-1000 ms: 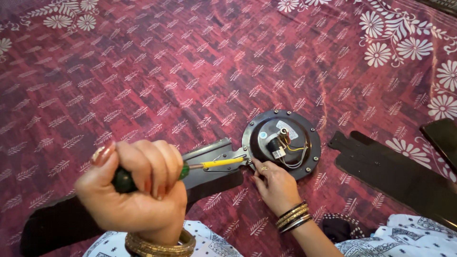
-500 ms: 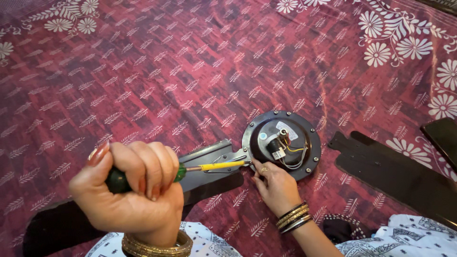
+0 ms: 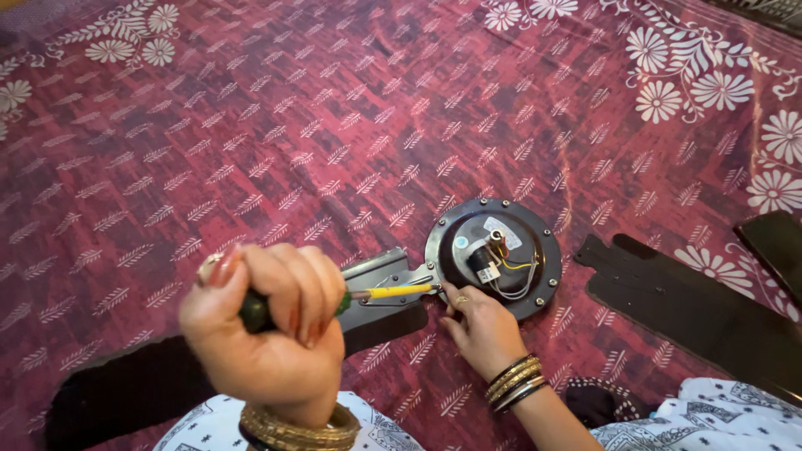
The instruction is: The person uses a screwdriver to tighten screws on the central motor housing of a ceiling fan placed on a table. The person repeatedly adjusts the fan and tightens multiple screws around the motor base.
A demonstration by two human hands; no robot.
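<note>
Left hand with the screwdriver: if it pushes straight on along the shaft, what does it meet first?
The left hand drives the screwdriver toward the black fan motor housing. Its tip already seems to be at the housing's rim, beside the right hand, though depth is unclear.

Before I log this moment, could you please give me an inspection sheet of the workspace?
Surface: maroon patterned cloth.
Job's things: round black motor housing with grey blade bracket; screwdriver, green handle, yellow shaft, tip at the housing's rim.
Clutter: loose black fan blade to the right.
Grippers: left hand grips the screwdriver; right hand rests at the housing's rim.
Cables: thin wires on the housing.
Surroundings: white patterned clothing.
</note>
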